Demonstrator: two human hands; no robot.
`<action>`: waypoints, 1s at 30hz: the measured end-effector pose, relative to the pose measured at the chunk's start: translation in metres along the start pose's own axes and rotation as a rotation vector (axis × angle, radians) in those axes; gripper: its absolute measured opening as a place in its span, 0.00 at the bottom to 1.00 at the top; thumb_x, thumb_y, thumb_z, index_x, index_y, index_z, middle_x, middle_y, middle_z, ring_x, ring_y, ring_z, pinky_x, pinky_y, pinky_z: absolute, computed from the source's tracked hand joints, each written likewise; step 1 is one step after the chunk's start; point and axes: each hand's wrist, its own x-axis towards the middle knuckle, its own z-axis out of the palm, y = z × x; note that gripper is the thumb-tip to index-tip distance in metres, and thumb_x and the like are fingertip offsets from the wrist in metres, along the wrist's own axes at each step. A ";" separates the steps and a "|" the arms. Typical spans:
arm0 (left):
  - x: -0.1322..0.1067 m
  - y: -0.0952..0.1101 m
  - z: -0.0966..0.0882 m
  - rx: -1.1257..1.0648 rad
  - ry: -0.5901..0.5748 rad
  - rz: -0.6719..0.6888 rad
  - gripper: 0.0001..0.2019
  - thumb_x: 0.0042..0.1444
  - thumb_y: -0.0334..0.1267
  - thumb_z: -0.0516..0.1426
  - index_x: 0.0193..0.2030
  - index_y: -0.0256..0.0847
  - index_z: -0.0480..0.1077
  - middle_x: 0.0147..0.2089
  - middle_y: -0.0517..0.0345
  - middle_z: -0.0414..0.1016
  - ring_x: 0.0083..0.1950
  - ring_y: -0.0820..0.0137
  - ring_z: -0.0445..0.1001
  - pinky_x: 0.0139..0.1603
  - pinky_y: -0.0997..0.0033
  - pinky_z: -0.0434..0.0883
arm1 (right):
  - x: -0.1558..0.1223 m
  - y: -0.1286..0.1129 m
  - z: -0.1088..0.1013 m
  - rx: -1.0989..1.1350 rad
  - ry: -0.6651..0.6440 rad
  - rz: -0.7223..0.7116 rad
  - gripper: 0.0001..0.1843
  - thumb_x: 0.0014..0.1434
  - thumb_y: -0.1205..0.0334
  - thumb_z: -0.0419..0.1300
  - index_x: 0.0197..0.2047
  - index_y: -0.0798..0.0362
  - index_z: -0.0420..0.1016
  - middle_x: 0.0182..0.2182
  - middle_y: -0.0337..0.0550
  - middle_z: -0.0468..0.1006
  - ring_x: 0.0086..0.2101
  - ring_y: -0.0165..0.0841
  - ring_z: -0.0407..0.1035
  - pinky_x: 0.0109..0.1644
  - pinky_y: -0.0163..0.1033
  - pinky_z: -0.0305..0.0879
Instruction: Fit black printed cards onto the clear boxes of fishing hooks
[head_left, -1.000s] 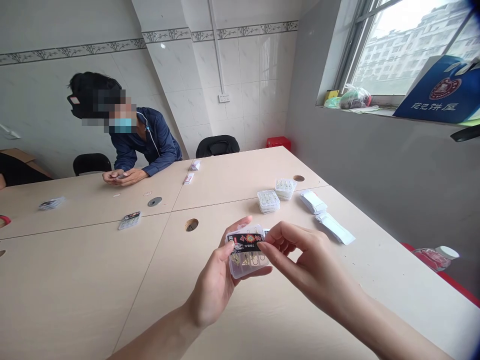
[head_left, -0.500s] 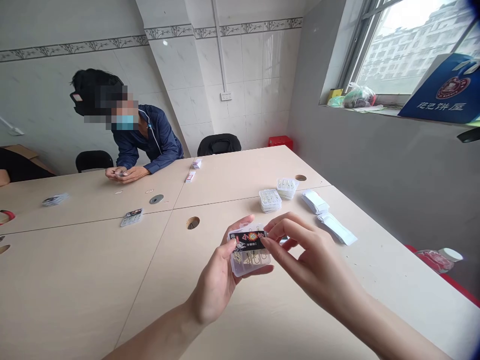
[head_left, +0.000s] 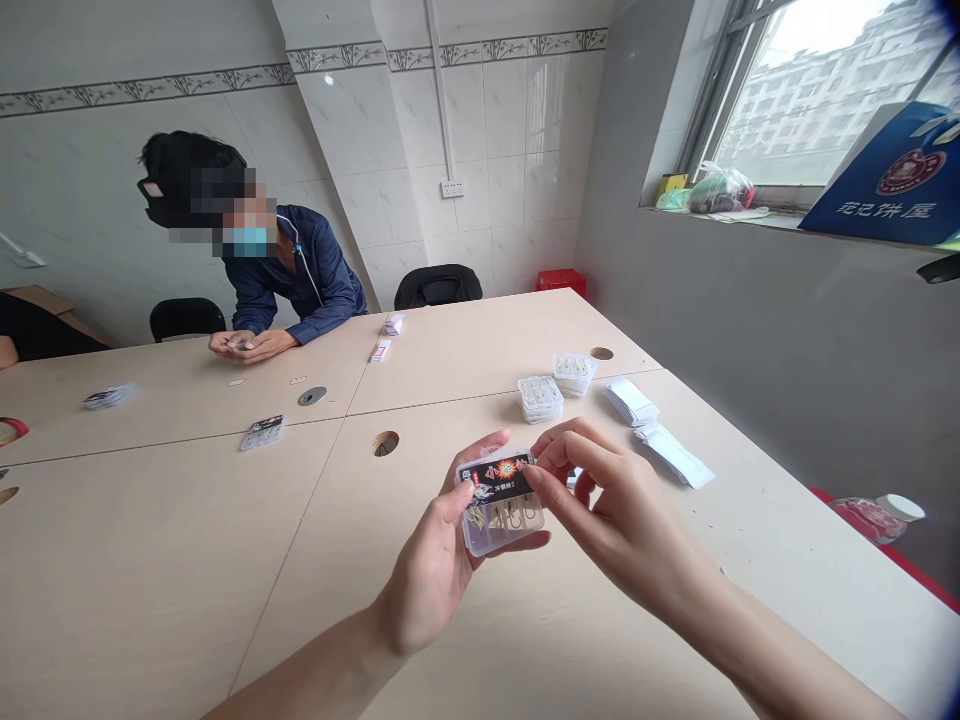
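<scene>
A clear plastic box of fish hooks (head_left: 504, 525) lies tilted in my left hand (head_left: 431, 560), whose thumb presses on its left side while the fingers support it from behind. Across the upper part of the box is a black printed label (head_left: 499, 482) with a red burst and white characters. My right hand (head_left: 607, 480) has thumb and index finger closed on the label's upper right corner, at the box's edge. Behind the right fingers a small dark-and-white piece (head_left: 574, 478) shows in part; what it is stays hidden.
Two stacks of hook boxes (head_left: 540, 398) stand beyond my hands, beside white card piles (head_left: 673, 455). A labelled box (head_left: 262, 432) lies left of a round table hole (head_left: 385, 444). Across the table (head_left: 360, 600), a person (head_left: 300, 270) in dark blue handles something small.
The box tilts slightly in my left hand, and my right fingers have shifted a little along the label's right end. Across the table, the person's hands have moved slightly.
</scene>
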 end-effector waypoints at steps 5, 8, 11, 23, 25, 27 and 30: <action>-0.001 -0.001 -0.001 -0.005 -0.017 0.014 0.20 0.68 0.43 0.42 0.63 0.53 0.62 0.59 0.56 0.72 0.59 0.57 0.70 0.58 0.48 0.70 | 0.000 -0.002 -0.001 0.019 -0.017 0.011 0.13 0.68 0.57 0.52 0.31 0.50 0.66 0.32 0.38 0.72 0.28 0.29 0.64 0.27 0.37 0.59; -0.001 -0.002 -0.002 -0.008 -0.016 0.013 0.20 0.68 0.43 0.42 0.64 0.52 0.62 0.59 0.56 0.72 0.58 0.57 0.71 0.58 0.49 0.70 | 0.001 -0.003 -0.002 0.031 -0.025 0.021 0.13 0.68 0.57 0.53 0.31 0.50 0.67 0.29 0.37 0.72 0.28 0.29 0.64 0.27 0.37 0.58; 0.000 -0.002 -0.003 -0.009 -0.025 0.017 0.21 0.68 0.42 0.42 0.64 0.51 0.61 0.59 0.56 0.72 0.57 0.58 0.72 0.57 0.50 0.70 | 0.001 -0.002 -0.002 0.041 -0.025 0.027 0.13 0.67 0.57 0.53 0.31 0.51 0.67 0.28 0.37 0.71 0.27 0.29 0.63 0.27 0.36 0.57; -0.001 -0.001 -0.003 -0.018 -0.036 0.020 0.20 0.68 0.42 0.42 0.63 0.52 0.63 0.58 0.56 0.72 0.57 0.59 0.71 0.57 0.49 0.70 | 0.003 -0.004 -0.002 0.090 -0.023 0.046 0.14 0.66 0.55 0.54 0.29 0.51 0.66 0.25 0.36 0.69 0.25 0.29 0.60 0.25 0.35 0.55; -0.001 -0.001 -0.003 -0.017 -0.036 0.019 0.20 0.68 0.42 0.42 0.63 0.51 0.63 0.59 0.55 0.72 0.57 0.58 0.71 0.57 0.49 0.70 | 0.003 -0.004 -0.003 0.095 -0.022 0.049 0.14 0.66 0.56 0.54 0.29 0.51 0.66 0.25 0.36 0.69 0.25 0.29 0.60 0.25 0.35 0.55; -0.001 -0.002 -0.003 -0.014 -0.039 0.021 0.20 0.68 0.42 0.42 0.63 0.52 0.63 0.59 0.56 0.72 0.57 0.58 0.71 0.57 0.49 0.70 | 0.002 -0.004 -0.003 0.098 -0.023 0.052 0.14 0.66 0.56 0.54 0.29 0.51 0.66 0.25 0.36 0.69 0.25 0.29 0.60 0.25 0.35 0.55; -0.001 -0.002 -0.002 -0.009 -0.045 0.021 0.21 0.68 0.42 0.42 0.64 0.51 0.62 0.59 0.56 0.71 0.57 0.58 0.71 0.57 0.49 0.70 | 0.002 -0.004 -0.002 0.096 -0.020 0.051 0.14 0.66 0.56 0.55 0.29 0.51 0.66 0.25 0.36 0.69 0.25 0.29 0.60 0.25 0.35 0.55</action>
